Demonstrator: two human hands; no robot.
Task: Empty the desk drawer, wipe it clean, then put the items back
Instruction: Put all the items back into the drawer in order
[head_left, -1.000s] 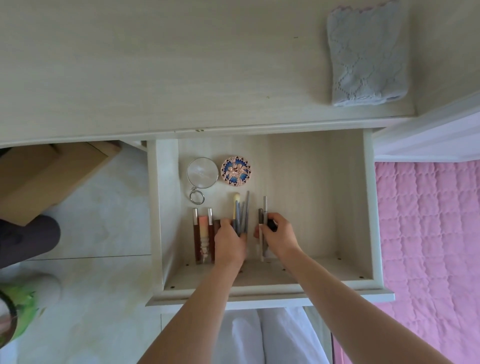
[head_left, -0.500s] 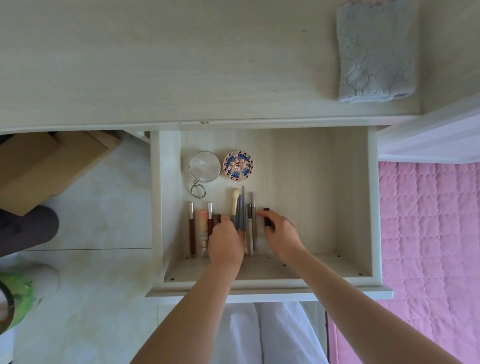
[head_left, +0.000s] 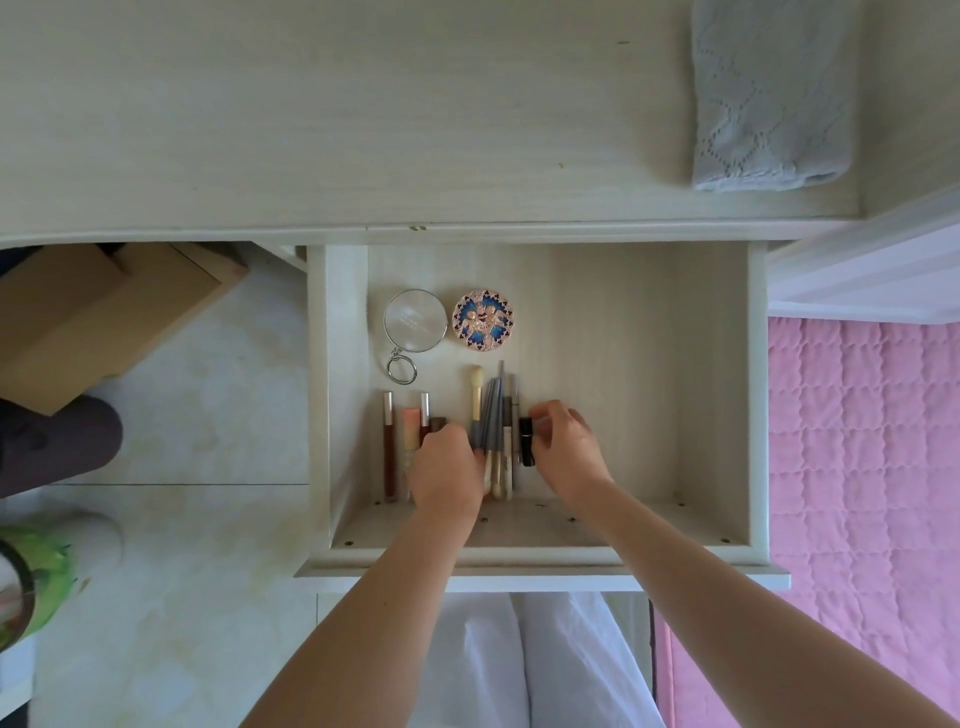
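The open desk drawer (head_left: 756, 415) holds a round keyring mirror (head_left: 415, 322) and a blue patterned compact (head_left: 482, 322) at the back left. Nearer the front, lip gloss tubes (head_left: 388, 441) lie in a row on the left, with a bundle of makeup brushes and pencils (head_left: 493, 410) beside them. My left hand (head_left: 447, 470) has its fingers curled against the brush handles. My right hand (head_left: 569, 449) pinches a black tube (head_left: 527, 441) lying just right of the brushes. The hands hide the lower ends of several items.
A folded grey cloth (head_left: 774, 93) lies on the desk top (head_left: 363, 104) at the far right. A cardboard box (head_left: 93, 317) sits on the floor to the left, and a pink quilt (head_left: 862, 467) lies to the right. The drawer's right half is bare wood.
My right hand has moved left, bringing the pencils and the black tube up against the brush bundle. My left hand has stayed at the brushes.
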